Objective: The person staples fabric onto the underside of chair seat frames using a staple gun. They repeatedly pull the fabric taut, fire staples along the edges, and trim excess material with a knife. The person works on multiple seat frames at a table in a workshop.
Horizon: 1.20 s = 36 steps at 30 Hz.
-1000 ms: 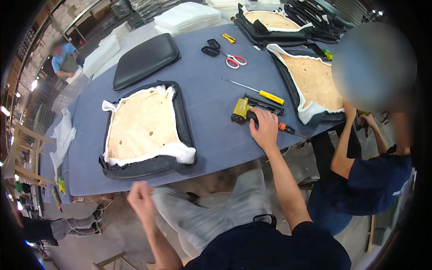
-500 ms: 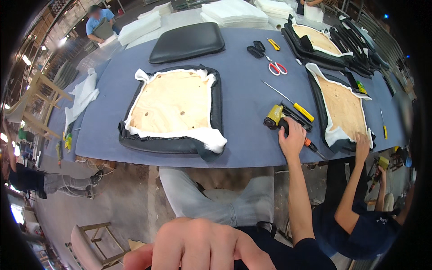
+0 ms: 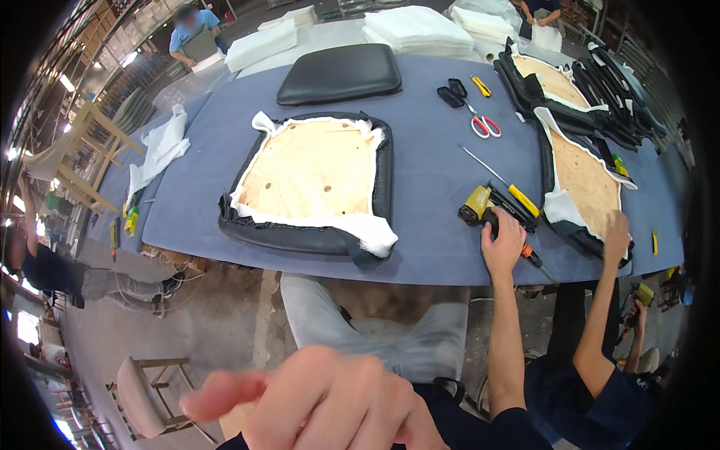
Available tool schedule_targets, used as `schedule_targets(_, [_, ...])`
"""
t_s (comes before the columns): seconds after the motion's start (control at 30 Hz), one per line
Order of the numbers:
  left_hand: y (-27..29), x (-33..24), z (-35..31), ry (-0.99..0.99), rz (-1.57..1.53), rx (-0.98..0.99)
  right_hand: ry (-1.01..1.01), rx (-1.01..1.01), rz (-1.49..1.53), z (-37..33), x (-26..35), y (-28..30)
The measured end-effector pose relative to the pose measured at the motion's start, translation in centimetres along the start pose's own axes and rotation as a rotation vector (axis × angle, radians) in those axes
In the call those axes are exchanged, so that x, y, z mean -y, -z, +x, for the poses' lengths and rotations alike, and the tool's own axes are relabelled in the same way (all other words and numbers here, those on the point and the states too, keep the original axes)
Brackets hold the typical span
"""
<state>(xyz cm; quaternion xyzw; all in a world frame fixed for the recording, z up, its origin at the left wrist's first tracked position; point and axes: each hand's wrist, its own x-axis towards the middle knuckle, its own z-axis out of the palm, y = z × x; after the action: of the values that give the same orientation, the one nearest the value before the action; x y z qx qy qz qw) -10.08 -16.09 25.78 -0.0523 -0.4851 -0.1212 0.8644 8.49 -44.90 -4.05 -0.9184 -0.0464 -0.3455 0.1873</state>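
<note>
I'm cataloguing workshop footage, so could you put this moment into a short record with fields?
Left hand: raised close to the camera, palm hidden
Right hand: around the black handle of a yellow-and-black air gun
Beside the gun: yellow-handled pointed tool
Nearest seat: underside up, wood showing, white padding and black cover around its edge
Beyond it: black cushion, smooth side up
Other tools: red-handled scissors, yellow cutter
Surface: blue-grey table
Co-worker: hand at another seat

"What is the lower edge cutting off?"
"The left hand (image 3: pixel 341 401), which is looking blurred."
"And what is partly covering the air tool (image 3: pixel 476 204)?"
"The right hand (image 3: pixel 505 244). The top edge is cropping a worker (image 3: pixel 541 9)."
</note>
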Motion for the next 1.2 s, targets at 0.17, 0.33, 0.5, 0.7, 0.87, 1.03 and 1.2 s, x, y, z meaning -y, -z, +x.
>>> schedule_targets(0.17, [-0.5,0.2,0.0,0.055,-0.124,-0.06,-0.013,0.023,-0.007,0.1,-0.1,0.1])
schedule_targets(0.33, [-1.2,1.0,0.0,0.008,-0.133,-0.115,-0.006,0.009,-0.004,-0.1,-0.2,0.0])
schedule_targets(0.5, [-0.6,0.7,-0.5,-0.023,-0.167,-0.057,-0.009,0.005,0.015,0.0,0.2,0.3])
schedule_targets(0.7, [0.1,-0.2,0.0,0.053,-0.046,0.054,-0.027,0.017,-0.005,-0.2,-0.3,0.3])
schedule_targets(0.87, [-0.9,-0.7,-0.2,-0.013,0.159,0.025,-0.032,0.03,-0.017,-0.1,-0.3,0.0])
schedule_targets(1.03, [-2.4,0.4,-1.0,-0.302,0.563,0.016,-0.027,0.042,-0.01,0.0,0.5,-0.8])
schedule_targets(1.2, [-3.1,-1.3,-1.1,-0.25,0.688,0.093,-0.028,0.035,-0.024,-0.5,-1.1,-0.3])
